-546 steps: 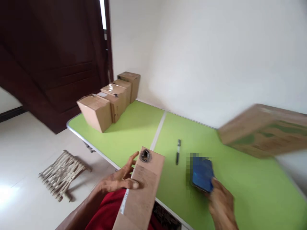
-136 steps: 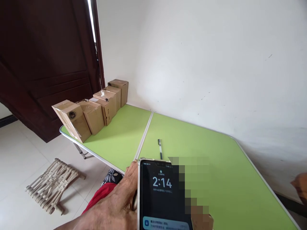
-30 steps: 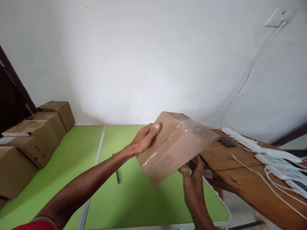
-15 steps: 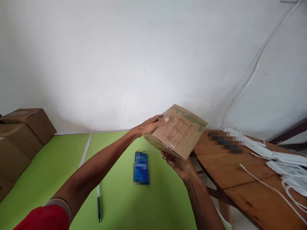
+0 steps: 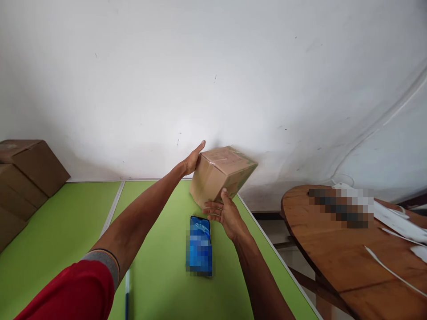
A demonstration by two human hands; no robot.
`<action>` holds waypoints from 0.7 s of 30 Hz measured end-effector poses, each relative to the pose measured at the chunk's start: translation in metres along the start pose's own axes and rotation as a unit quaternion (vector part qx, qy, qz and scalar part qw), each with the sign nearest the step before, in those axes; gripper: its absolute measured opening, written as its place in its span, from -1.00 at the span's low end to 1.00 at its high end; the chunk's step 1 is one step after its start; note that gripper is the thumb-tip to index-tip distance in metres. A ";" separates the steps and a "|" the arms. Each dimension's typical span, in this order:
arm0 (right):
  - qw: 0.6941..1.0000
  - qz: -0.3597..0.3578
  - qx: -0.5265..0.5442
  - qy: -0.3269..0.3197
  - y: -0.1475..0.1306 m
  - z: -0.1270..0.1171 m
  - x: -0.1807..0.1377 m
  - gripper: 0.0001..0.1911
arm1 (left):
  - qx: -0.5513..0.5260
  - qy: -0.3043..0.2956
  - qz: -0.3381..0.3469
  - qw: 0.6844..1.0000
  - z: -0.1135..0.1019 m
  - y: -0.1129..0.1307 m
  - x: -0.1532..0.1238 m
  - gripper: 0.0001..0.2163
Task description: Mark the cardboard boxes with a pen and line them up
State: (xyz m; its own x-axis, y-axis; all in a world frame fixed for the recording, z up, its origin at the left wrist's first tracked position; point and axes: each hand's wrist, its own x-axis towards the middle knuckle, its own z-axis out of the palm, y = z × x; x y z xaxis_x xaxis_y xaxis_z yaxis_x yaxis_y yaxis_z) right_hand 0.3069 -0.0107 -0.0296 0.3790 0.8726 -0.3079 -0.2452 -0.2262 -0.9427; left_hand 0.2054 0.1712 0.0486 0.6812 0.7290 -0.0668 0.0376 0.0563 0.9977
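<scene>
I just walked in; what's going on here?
Someone's left hand is against the left side of a box near the far edge of the green table; the right hand, open, is at its near lower side. A phone lies just in front, a pen further left. More boxes stand at left.

Box (image 5: 225,171) flanked by left grip (image 5: 192,161) and right grip (image 5: 227,215) at far right corner of counter (image 5: 160,262), before wall (image 5: 216,66). Phone (image 5: 200,244) laid on counter, nearer than box. Pen (image 5: 127,295) placed left of phone. Cartons (image 5: 42,169) rowed at counter's left. Second counter (image 5: 320,258), bearing power strip (image 5: 396,220) and cable (image 5: 393,270), stationed right, apart.
</scene>
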 end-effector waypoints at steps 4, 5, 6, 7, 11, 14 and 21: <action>0.995 -0.028 -0.084 0.043 0.011 0.004 0.022 -0.46 | 0.028 0.123 0.005 0.992 -0.008 -0.015 0.001 -0.12; 0.993 -0.035 -0.100 0.055 0.014 0.004 0.029 -0.43 | 0.043 0.152 0.002 0.987 -0.010 -0.018 -0.003 -0.13; 0.991 -0.042 -0.112 0.064 0.017 0.006 0.035 -0.41 | 0.060 0.181 -0.002 0.982 -0.010 -0.020 -0.008 -0.14; 0.989 -0.048 -0.120 0.069 0.021 0.008 0.042 -0.40 | 0.077 0.208 -0.005 0.975 -0.010 -0.023 -0.015 -0.14; 0.983 -0.078 -0.141 0.084 0.030 0.022 0.075 -0.38 | 0.130 0.256 -0.022 0.958 -0.003 -0.036 -0.046 -0.10; 0.975 -0.100 -0.167 0.106 0.030 0.027 0.098 -0.43 | 0.151 0.229 -0.031 0.961 0.003 -0.045 -0.068 -0.12; 0.961 -0.121 -0.236 0.072 0.030 0.009 0.084 -0.46 | 0.158 0.185 -0.024 0.970 -0.006 -0.046 -0.150 -0.23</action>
State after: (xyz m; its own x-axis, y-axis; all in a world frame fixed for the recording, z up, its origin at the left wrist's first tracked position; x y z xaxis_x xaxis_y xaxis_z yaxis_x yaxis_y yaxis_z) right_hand 0.3237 0.0599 -0.0830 0.5017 0.8632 -0.0554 0.2856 -0.2257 -0.9314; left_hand 0.0971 0.0639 0.0126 0.3670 0.9286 -0.0546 0.3255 -0.0732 0.9427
